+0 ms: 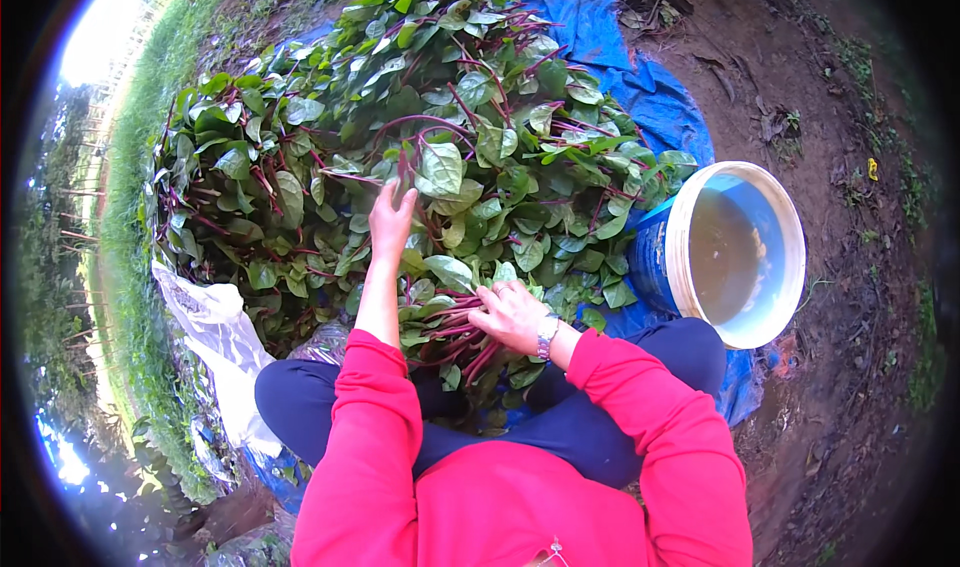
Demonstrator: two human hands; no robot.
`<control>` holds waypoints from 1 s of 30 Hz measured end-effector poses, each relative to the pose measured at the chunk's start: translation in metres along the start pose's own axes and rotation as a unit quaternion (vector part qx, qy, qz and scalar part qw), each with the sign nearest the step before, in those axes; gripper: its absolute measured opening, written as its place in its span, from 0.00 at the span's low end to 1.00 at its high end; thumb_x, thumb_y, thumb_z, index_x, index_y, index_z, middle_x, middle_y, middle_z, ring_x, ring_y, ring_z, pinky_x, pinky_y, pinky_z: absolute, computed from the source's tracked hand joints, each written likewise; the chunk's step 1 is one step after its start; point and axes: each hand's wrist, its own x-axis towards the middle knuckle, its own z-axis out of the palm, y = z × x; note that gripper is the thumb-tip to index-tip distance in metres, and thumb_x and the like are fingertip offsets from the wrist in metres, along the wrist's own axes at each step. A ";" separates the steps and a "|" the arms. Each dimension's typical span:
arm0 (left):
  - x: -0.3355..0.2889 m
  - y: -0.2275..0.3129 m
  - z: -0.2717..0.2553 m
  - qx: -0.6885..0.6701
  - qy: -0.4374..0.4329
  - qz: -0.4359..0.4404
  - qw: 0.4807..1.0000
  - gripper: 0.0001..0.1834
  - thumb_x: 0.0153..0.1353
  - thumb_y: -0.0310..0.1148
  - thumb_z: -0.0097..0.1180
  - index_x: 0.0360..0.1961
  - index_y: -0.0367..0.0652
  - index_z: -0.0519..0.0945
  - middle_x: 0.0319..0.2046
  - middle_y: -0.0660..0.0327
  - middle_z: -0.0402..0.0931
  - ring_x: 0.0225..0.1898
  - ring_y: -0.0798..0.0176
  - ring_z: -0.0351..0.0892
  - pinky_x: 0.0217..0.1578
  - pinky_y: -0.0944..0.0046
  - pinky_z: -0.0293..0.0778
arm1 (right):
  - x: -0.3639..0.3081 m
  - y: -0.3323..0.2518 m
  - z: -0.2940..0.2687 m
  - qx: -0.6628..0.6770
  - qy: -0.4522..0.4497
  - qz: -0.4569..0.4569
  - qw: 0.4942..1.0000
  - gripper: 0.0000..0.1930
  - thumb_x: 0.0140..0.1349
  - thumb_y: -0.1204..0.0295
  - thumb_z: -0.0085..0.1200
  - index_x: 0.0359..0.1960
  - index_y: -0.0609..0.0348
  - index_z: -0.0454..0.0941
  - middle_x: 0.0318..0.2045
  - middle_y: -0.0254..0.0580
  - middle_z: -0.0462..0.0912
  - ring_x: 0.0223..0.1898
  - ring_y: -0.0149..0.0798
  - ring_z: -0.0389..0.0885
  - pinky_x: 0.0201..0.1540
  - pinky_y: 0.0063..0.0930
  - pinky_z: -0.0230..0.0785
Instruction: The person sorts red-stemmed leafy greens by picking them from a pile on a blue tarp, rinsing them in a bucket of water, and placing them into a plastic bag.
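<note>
A bunch of Malabar spinach (462, 329), with purple-red stems and green leaves, is gathered in my right hand (515, 317) just above my lap. Its stem ends point down toward me, and the fingers close over the upper part. My left hand (392, 222) reaches forward into a big heap of the same leafy stems (480, 117). Thumb and fingers there close around a purple stem (404, 165), beside a large pale-veined leaf (440, 171). Some of those left fingers are hidden from above.
Right of the heap, a blue bucket (650, 262) with a white rim holds cloudy water and tilts toward me. Blue tarp (590, 17) lies under the heap on brown soil (850, 287). Clear plastic sheeting (225, 342) is by my left knee, with grass (150, 187) beyond.
</note>
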 end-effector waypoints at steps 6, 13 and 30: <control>-0.012 0.026 -0.025 -0.020 0.050 0.135 0.989 0.16 0.59 0.37 0.50 0.47 0.43 0.72 0.43 0.49 0.74 0.45 0.51 0.74 0.45 0.59 0.68 | 0.001 0.000 0.001 -0.017 0.034 -0.022 0.999 0.11 0.47 0.70 0.49 0.35 0.52 0.70 0.41 0.50 0.72 0.40 0.47 0.73 0.39 0.40 0.65; -0.086 0.054 -0.011 0.038 -0.490 0.079 0.867 0.16 0.58 0.34 0.48 0.47 0.42 0.75 0.46 0.56 0.75 0.48 0.61 0.74 0.50 0.64 0.66 | 0.001 -0.001 -0.002 -0.025 0.005 -0.003 1.000 0.08 0.48 0.68 0.48 0.32 0.51 0.72 0.40 0.49 0.72 0.41 0.47 0.73 0.43 0.43 0.64; -0.064 -0.011 -0.020 0.340 -0.279 0.092 0.893 0.16 0.52 0.28 0.51 0.39 0.62 0.81 0.55 0.61 0.63 0.58 0.55 0.58 0.56 0.50 0.58 | 0.002 0.002 -0.010 0.008 -0.044 0.013 0.999 0.12 0.44 0.74 0.51 0.33 0.59 0.69 0.37 0.44 0.70 0.36 0.46 0.72 0.41 0.36 0.67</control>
